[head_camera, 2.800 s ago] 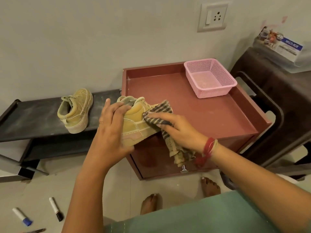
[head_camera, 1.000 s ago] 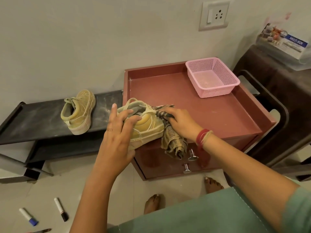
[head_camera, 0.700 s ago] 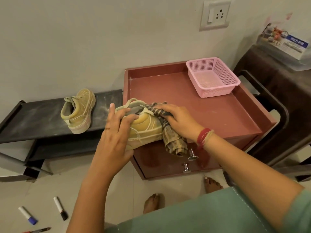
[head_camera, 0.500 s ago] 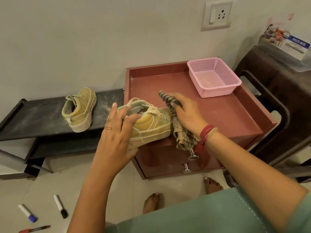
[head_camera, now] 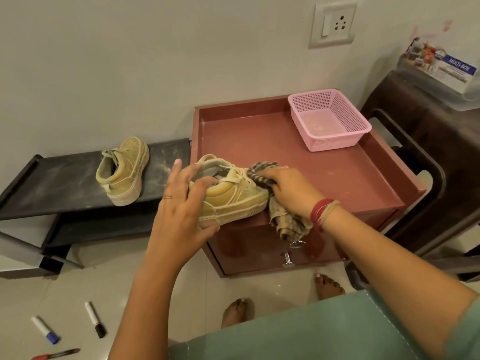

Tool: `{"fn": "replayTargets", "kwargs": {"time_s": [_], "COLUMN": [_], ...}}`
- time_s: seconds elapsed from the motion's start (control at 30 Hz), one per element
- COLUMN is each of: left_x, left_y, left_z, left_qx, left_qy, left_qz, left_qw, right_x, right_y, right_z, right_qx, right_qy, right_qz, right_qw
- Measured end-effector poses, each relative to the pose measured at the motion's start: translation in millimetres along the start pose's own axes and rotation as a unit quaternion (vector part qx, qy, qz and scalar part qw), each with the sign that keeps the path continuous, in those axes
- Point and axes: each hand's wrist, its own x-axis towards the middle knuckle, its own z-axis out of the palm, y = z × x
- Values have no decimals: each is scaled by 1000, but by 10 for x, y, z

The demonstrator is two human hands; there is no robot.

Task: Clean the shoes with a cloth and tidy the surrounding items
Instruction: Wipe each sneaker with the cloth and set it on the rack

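"MULTI-BOX" label (head_camera: 453, 67) readable, pink basket (head_camera: 330, 119) holds nothing, your left hand (head_camera: 181, 214) grips the shoe (head_camera: 233, 196), right hand (head_camera: 291, 190) clutches the cloth (head_camera: 285, 222) against it.

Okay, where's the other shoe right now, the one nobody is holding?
The second shoe stands on the dark low shelf at the left of the head view, just left of the red cabinet.
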Motion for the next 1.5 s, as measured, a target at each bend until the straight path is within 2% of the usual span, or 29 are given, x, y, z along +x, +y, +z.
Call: {"fn": "replayTargets", "kwargs": {"time_s": [0.07, 0.13, 0.17, 0.27, 0.3, 0.43, 0.53, 0.57, 0.67, 0.8, 0.87, 0.93, 1.03, 1.1, 1.27, 1.37, 1.43, 1.5], "left_x": [10, 26, 37, 69, 79, 87, 93, 108, 112, 117, 111, 103, 101, 115, 112, 115, 128, 143], "left_y": [4, 13, 20, 40, 44, 53, 63, 62, 72, 76, 69, 67, 66, 61, 53, 46, 54, 60], "left_z": [-3, 11, 21, 34, 31, 23, 27, 33, 39, 32, 34, 39, 35, 38, 39, 46, 46, 36], "left_qx": [-4, -14, -21, -30, -30, -25, -22, -22, -29, -38, -35, -39, -45, -45, -57, -60, -90, -138], "left_qy": [5, 20, 31, 48, 50, 50, 47, 48, 43, 40, 40, 41, 40, 40, 36, 37, 47, 63], "left_qz": [0, -2, -7, -23, -26, -31, -31, -31, -40, -41, -43, -41, -40, -41, -41, -40, -45, -59], "left_qw": [1000, 1000, 999, 998, 998, 998, 998, 998, 998, 998, 998, 998, 997, 997, 997, 997, 994, 987], "right_x": [14, -10, -28, -132, -136, -77, -137, -139, -115, -133, -103, -79, -118, -125, -73, -171, -281, -274], "right_y": [143, 153, 124, 46, 97, 280, 231, 267, 414, 296, 311, 365, 257, 230, 426, 265, 194, 270], "right_z": [-115, -211, -236, -167, -118, -100, -77, -63, -63, -55, -58, -73, -91, -46, -73, -57, 52, 124], "right_qx": [-3, 49, 63, 14, -8, -19, -33, -35, -43, 14, 62, 64, 101, 108, 70, 122, 87, 60], "right_qy": [43, 111, 106, -46, -75, -28, -91, -93, -42, -70, -37, 0, -53, -59, -13, -20, -36, -1], "right_qz": [63, 63, 39, -77, -85, 5, -54, -51, 29, -21, 12, 57, 13, 0, 100, 46, 2, 16], "right_qw": [997, 991, 992, 996, 994, 999, 994, 994, 998, 997, 997, 996, 993, 992, 992, 991, 996, 998]}}
